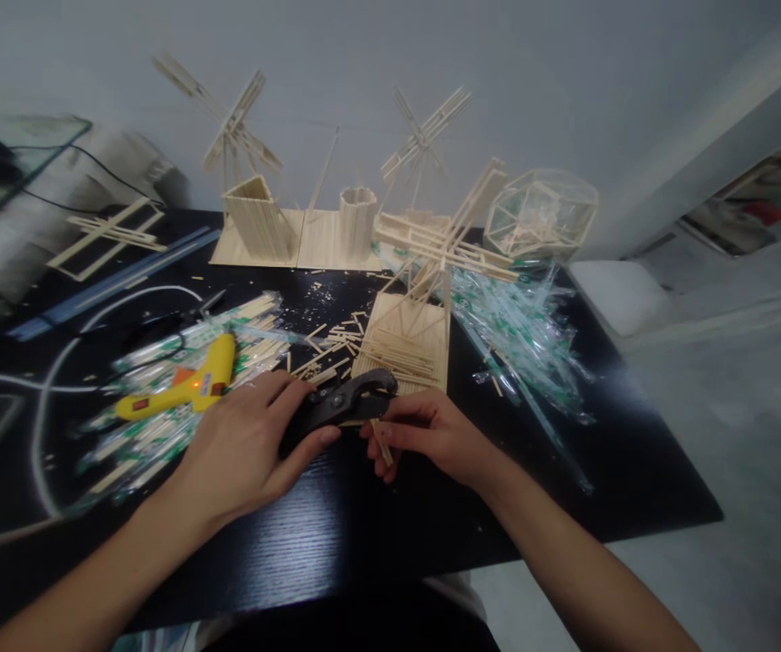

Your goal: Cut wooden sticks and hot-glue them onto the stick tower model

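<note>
Black cutter [339, 398] and thin wooden stick [383, 445] in two hands at a dark table [431, 534]

The left hand [254, 444] wraps its fingers and thumb around the cutter's handles. The right hand [423, 433] pinches the stick between closed thumb and fingers, just below the cutter's head, near the table's front edge. Just beyond, loose sticks [400, 355] lie on a wooden board [440, 340]. At left, a yellow glue gun [212, 376] rests on plastic-wrapped sticks [138, 453].
</note>
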Motion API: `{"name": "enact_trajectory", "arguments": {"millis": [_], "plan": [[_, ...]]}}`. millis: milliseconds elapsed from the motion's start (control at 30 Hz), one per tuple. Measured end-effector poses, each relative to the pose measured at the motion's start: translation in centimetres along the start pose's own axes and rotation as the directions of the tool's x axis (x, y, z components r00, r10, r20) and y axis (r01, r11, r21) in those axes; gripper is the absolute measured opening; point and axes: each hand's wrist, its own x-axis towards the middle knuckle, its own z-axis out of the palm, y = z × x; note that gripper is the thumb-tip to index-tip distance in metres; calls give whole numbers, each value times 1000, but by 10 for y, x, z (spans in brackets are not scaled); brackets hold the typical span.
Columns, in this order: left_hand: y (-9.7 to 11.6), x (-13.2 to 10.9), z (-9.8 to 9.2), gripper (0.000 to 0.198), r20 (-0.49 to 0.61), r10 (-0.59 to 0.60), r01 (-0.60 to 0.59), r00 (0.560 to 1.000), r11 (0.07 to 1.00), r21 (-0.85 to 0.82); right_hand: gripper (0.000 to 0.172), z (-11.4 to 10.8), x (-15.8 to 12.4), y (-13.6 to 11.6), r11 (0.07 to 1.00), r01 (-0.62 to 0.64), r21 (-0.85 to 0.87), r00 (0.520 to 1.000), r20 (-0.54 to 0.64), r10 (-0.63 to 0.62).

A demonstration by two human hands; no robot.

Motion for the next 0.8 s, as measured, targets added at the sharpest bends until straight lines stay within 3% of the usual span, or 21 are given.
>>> {"name": "enact_trajectory", "arguments": {"millis": [233, 533, 667, 800], "plan": [[3, 1, 0, 45, 2, -2, 2, 1000, 1000, -2, 25, -1, 0, 0, 1000, 18, 5, 1000, -2, -18], [7, 0, 4, 55, 55, -174, 173, 983, 985, 24, 27, 3, 3, 5, 981, 77, -179, 982, -159, -106], [6, 3, 2, 55, 139, -269, 288, 953, 947, -142, 32, 3, 5, 8, 976, 73, -204, 970, -211, -117], [6, 8, 1, 51, 173, -352, 392, 920, 840, -374, 35, 3, 7, 11, 981, 49, -188, 977, -196, -86]]}}
